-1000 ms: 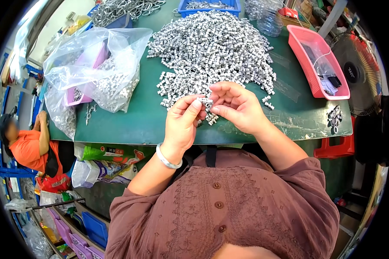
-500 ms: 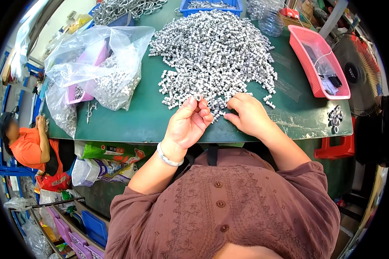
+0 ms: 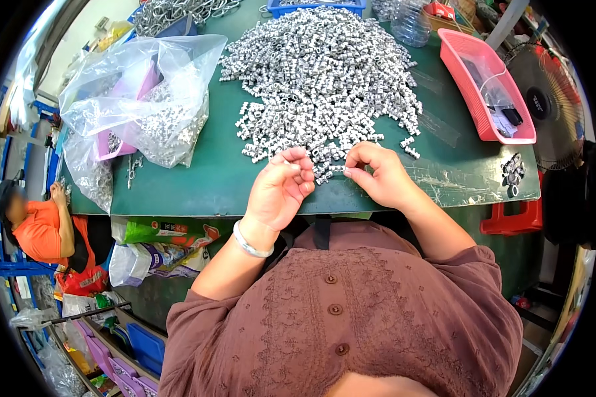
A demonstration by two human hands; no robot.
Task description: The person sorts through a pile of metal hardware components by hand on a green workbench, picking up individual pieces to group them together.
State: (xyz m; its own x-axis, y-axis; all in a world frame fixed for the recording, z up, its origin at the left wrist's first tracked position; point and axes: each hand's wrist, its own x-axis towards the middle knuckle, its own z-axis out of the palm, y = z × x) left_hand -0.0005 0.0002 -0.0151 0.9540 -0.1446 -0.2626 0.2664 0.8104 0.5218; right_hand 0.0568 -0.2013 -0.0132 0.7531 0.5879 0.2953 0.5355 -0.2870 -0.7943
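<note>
A large heap of small silvery metal fittings (image 3: pixel 324 79), some with ring-shaped ends, is spread over the green table (image 3: pixel 179 192). At the heap's near edge, my right hand (image 3: pixel 381 177) pinches one small metal fitting (image 3: pixel 338 170) between thumb and forefinger. My left hand (image 3: pixel 278 188), with a pale bangle on its wrist, is raised just left of it, palm turned up. Its fingers are curled toward the thumb; whether a small piece sits between them cannot be made out.
Left of the heap lies a clear plastic bag (image 3: pixel 179 126) of small parts around a purple scoop-like container (image 3: pixel 106 145). A pink basket (image 3: pixel 467 86), a fan (image 3: pixel 543 106) and dark small rings (image 3: pixel 513 173) are on the right. A person in orange (image 3: pixel 43 231) sits far left.
The ring-ended fitting seen at my left fingertips no longer shows there. My left hand has shifted slightly left and down. My right fingers now pinch a fitting at the heap's edge.
</note>
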